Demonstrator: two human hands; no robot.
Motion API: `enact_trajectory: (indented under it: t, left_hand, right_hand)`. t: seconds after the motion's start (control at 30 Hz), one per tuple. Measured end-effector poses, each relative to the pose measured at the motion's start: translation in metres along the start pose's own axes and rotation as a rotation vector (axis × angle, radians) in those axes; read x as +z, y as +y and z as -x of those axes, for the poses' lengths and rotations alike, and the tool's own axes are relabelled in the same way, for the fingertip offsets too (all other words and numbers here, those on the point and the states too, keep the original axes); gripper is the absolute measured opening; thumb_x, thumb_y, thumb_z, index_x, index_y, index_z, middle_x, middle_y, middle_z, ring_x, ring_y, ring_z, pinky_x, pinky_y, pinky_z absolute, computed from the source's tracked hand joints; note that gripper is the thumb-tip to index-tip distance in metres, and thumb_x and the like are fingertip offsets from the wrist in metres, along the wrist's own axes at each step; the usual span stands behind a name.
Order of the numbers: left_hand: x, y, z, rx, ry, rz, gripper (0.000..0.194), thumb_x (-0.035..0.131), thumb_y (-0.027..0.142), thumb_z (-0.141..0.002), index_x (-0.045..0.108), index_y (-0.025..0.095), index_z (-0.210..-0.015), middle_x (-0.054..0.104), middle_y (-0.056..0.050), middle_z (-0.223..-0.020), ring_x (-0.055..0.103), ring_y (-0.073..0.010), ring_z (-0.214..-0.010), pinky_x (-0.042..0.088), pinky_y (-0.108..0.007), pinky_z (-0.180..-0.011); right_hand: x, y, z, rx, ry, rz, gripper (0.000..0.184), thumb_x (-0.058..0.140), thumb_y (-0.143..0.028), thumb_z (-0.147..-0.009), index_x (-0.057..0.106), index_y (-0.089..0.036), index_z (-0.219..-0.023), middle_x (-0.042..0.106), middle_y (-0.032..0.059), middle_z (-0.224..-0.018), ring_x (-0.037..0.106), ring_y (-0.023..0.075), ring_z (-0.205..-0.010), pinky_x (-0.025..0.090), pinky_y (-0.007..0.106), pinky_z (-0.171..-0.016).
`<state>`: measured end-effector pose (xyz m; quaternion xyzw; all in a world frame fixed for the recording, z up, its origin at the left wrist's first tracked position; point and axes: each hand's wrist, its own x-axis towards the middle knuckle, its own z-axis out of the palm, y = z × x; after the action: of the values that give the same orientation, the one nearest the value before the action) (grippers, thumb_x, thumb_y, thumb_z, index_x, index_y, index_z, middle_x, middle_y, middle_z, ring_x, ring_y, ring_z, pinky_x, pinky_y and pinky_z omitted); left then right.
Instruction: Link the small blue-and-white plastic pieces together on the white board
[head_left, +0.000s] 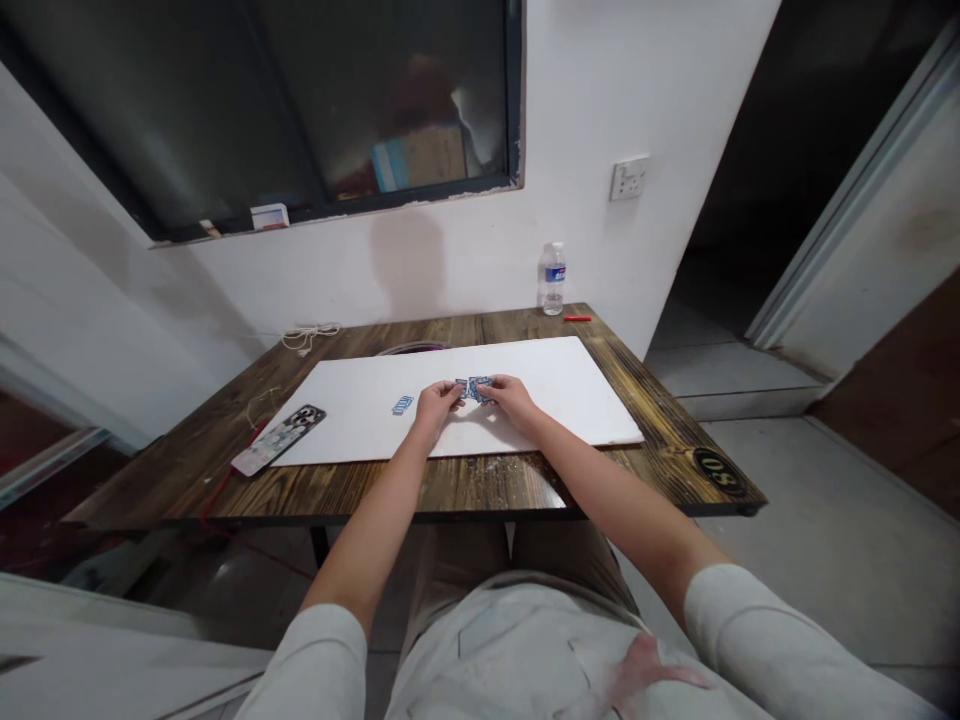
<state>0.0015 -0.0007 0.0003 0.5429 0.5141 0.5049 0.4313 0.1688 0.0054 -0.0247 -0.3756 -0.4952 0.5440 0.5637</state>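
White board (360, 392) | left hand (439, 401), right hand (508, 392): blue pieces (478, 387) | long axis unclear

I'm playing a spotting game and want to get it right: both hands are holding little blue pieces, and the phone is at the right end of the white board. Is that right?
Not quite: the phone is at the left end of the white board, as the head view shows. The left hand and right hand do hold little blue pieces.

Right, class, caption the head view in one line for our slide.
Left hand and right hand hold small blue pieces over a white board, a phone at its left end.
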Motion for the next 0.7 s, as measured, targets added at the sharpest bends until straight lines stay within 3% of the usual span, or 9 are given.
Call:
enact_trajectory:
  t: [0.13, 0.27, 0.4, 0.53, 0.7]
  left_hand:
    - [-0.0004, -0.0004, 0.0018, 0.034, 0.001, -0.011, 0.051, 0.080, 0.039, -0.066, 0.061, 0.019, -0.109, 0.067, 0.002, -0.062, 0.065, -0.0141, -0.054, 0.047, -0.023, -0.056]
    - [0.0024, -0.0045, -0.0006, 0.012, -0.108, 0.025, 0.036, 0.077, 0.041, -0.068, 0.067, 0.016, -0.092, 0.070, -0.003, -0.068, 0.068, -0.0155, -0.061, 0.050, -0.026, -0.063]
    - [0.0040, -0.0077, -0.0035, 0.013, -0.146, 0.026, 0.039, 0.077, 0.049, -0.068, 0.073, 0.014, -0.085, 0.074, -0.009, -0.078, 0.068, -0.0184, -0.072, 0.052, -0.031, -0.073]
    - [0.0011, -0.0080, -0.0014, 0.035, -0.121, -0.071, 0.040, 0.084, 0.046, -0.058, 0.076, 0.015, -0.081, 0.074, -0.009, -0.077, 0.066, -0.0196, -0.071, 0.049, -0.029, -0.067]
    - [-0.0018, -0.0065, 0.0008, 0.056, -0.051, -0.126, 0.036, 0.085, 0.046, -0.056, 0.072, 0.016, -0.070, 0.070, -0.005, -0.067, 0.060, -0.0153, -0.060, 0.044, -0.027, -0.059]
  right_hand:
    - [0.0008, -0.0018, 0.0008, 0.003, -0.005, 0.000, 0.040, 0.082, -0.047, -0.053, 0.069, -0.015, -0.074, 0.068, 0.0026, -0.066, 0.057, 0.0134, -0.058, 0.041, 0.026, -0.058]
    - [-0.0001, -0.0030, 0.0023, -0.010, 0.020, 0.059, 0.036, 0.080, -0.045, -0.056, 0.068, -0.015, -0.072, 0.067, 0.0027, -0.065, 0.056, 0.0134, -0.058, 0.041, 0.026, -0.057]
    - [-0.0014, -0.0026, 0.0019, -0.016, 0.049, 0.083, 0.033, 0.079, -0.042, -0.058, 0.069, -0.015, -0.074, 0.068, 0.0033, -0.066, 0.056, 0.0138, -0.059, 0.042, 0.027, -0.057]
    - [-0.0001, -0.0010, 0.0014, -0.013, 0.039, 0.078, 0.031, 0.080, -0.039, -0.057, 0.070, -0.015, -0.074, 0.070, 0.0043, -0.067, 0.058, 0.0146, -0.059, 0.043, 0.027, -0.057]
    - [0.0021, -0.0010, 0.0026, -0.010, 0.018, 0.039, 0.031, 0.082, -0.040, -0.056, 0.069, -0.016, -0.072, 0.070, 0.0042, -0.067, 0.058, 0.0148, -0.059, 0.045, 0.027, -0.058]
